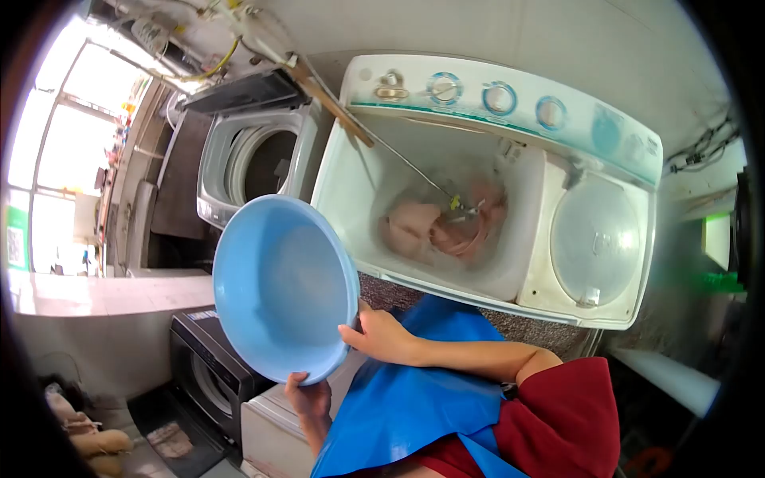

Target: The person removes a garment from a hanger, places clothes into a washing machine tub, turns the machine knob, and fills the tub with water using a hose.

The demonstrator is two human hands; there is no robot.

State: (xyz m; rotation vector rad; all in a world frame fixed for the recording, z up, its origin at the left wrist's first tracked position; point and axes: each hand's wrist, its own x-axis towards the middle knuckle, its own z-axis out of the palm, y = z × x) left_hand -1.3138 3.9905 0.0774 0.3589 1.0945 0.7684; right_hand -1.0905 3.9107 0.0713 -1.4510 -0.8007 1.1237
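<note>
A light blue plastic basin (279,279) is tilted toward the camera, its inside showing. My right hand (381,334) grips its right rim, thumb on the inner side. Lower down, my left hand (309,397) holds the bottom rim, with the fingers partly hidden behind it. Beside the basin is a white twin-tub washing machine (494,299), its wash tub uncovered. Pinkish cloth (458,231) lies in cloudy water in that tub. A thin metal rod or hose (406,162) slants down into the water.
A top-loading washer (209,179) with its lid raised stands at the upper left. Below it are a dark front-loading machine (209,362) and a white ledge (103,293). A wooden stick (335,107) juts over the tub's corner. The round spin-tub lid (596,239) is down.
</note>
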